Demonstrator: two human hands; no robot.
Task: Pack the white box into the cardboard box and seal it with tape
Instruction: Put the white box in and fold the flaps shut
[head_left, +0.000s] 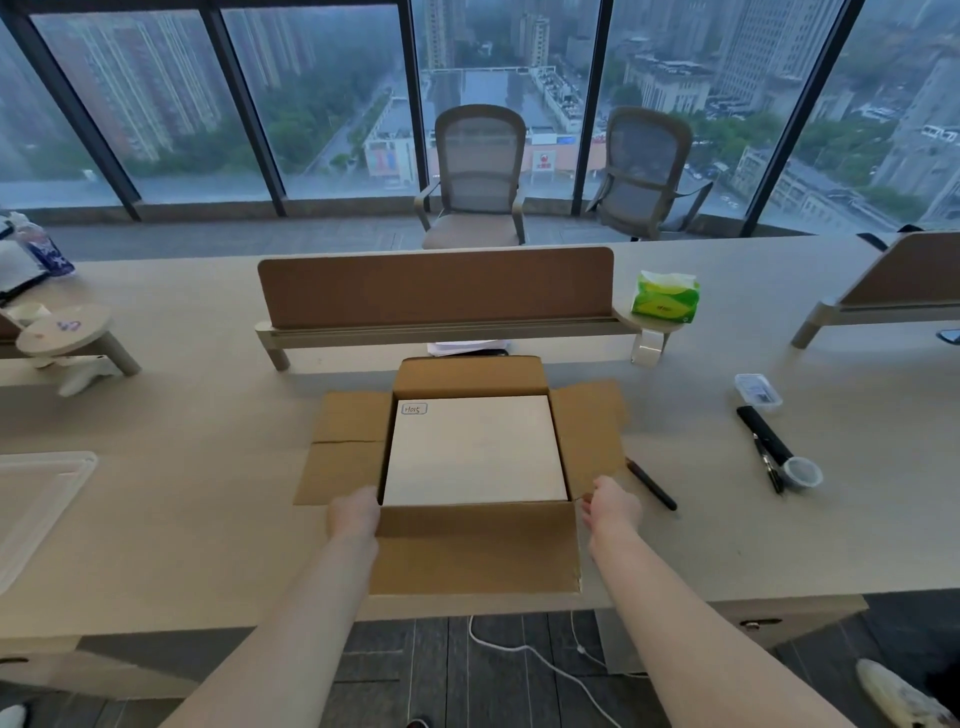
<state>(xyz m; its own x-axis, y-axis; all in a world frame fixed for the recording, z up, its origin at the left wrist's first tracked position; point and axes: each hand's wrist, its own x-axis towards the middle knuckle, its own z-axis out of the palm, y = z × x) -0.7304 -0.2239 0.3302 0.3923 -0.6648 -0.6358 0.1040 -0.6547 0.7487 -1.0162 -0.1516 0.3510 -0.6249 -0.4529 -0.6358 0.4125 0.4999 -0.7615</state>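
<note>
A small outlined label (414, 409) at the far left corner of the white box (472, 457) carries blue handwriting that seems to read "H015", though it is tiny. Print on the green tissue pack (666, 302) is too blurred to read.

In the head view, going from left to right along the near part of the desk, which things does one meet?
In order: white plastic tray → left hand → white square box → right hand → black marker pen → greyish roll of tape.
</note>
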